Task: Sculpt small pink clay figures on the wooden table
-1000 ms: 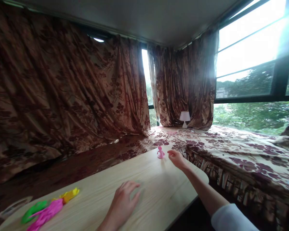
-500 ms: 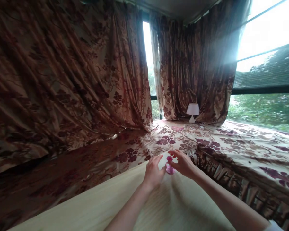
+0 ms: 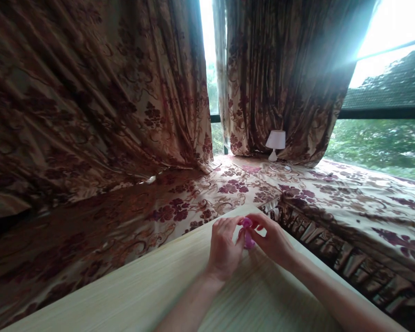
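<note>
A small pink object (image 3: 249,240) with a knob-like top, a narrow middle and a wider foot stands near the far corner of the pale wooden table (image 3: 152,281). I cannot make out its exact kind. My left hand (image 3: 225,244) closes in from the left, thumb and fingertips at its upper part. From the other side, my right hand (image 3: 272,240) pinches the same upper part with curled fingers. Fingertips of both hands hide some of the neck. The foot looks to be on or just above the tabletop.
Beyond the table runs a ledge with a floral cover (image 3: 233,186) and a ruffled edge (image 3: 318,244) along the right. A white lamp (image 3: 275,139) with a cord stands at the back. Heavy floral curtains (image 3: 152,92) hang at the left and in the corner, beside a window (image 3: 383,138).
Both hands have come together, from apart around the pink object to gripping its upper part. The view has tilted down a little, so the background sits higher.
</note>
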`<state>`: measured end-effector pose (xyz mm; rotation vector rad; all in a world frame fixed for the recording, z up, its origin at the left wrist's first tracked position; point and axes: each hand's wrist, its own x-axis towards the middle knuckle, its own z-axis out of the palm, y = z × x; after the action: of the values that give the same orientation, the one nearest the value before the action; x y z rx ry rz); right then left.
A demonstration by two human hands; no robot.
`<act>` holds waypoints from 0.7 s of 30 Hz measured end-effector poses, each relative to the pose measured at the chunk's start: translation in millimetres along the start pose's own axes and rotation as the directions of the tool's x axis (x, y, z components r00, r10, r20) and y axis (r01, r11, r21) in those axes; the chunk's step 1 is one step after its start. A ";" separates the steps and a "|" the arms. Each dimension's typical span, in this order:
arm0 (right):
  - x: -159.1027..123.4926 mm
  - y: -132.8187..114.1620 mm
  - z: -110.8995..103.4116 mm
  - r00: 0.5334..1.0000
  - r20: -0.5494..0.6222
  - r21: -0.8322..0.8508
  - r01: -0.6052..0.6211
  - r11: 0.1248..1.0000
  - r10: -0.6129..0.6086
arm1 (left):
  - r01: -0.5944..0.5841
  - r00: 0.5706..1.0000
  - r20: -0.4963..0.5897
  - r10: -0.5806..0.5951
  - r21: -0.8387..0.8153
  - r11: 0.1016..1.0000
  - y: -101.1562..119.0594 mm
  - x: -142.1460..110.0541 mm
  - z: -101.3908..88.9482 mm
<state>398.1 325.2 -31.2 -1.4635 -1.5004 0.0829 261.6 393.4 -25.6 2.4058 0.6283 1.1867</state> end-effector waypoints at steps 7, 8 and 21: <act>0.3 8.0 3.9 1.000 0.006 -0.016 -0.029 0.999 0.029 | 0.019 1.000 -0.009 -0.019 -0.034 0.999 -6.3 1.5 6.2; 0.2 7.4 3.6 0.999 0.008 -0.011 -0.037 0.999 0.037 | 0.043 0.999 -0.019 -0.044 -0.056 0.997 -6.8 1.1 7.4; -9.3 12.6 -23.3 0.965 0.211 0.035 -0.167 0.985 0.157 | 0.210 0.977 0.065 -0.201 -0.175 0.962 -5.7 -7.6 22.1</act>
<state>420.4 308.2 -33.0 -1.5714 -1.5282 0.3820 274.2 390.9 -46.0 2.1520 0.7043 1.0506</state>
